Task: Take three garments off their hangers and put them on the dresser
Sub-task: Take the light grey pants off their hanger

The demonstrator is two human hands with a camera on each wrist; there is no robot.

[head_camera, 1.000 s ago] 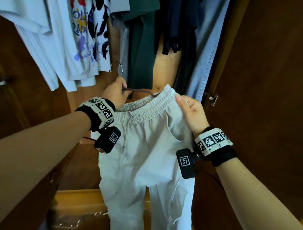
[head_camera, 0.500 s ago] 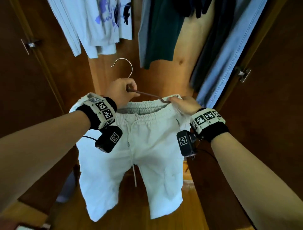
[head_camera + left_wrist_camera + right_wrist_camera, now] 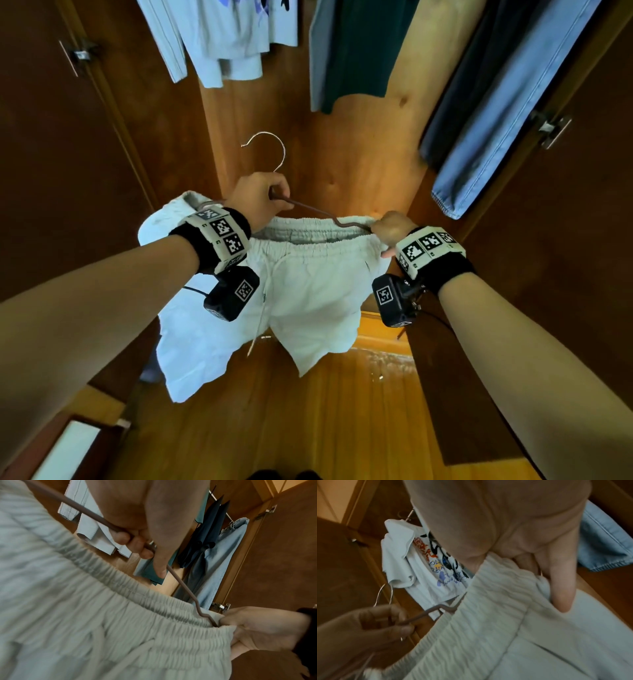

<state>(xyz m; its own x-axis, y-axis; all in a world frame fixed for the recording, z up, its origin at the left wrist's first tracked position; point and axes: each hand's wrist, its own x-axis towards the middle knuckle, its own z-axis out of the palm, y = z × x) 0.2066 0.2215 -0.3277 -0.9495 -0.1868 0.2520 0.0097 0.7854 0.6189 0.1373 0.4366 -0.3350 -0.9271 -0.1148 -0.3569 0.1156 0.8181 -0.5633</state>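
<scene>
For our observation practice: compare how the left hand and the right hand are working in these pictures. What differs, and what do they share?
The left hand grips the brown hanger near its neck; the right hand pinches the pale trousers at the waistband's end. The left hand sits higher, below the metal hook; the right sits lower, at the hanger's tip. Both have curled fingers and wear marked wristbands.

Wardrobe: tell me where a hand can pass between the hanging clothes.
Free: the bare wood back panel between the dark green garment and the blue jeans, and below the white shirts around the hanger hook. Crowded: the top, where the garments hang side by side.
</scene>
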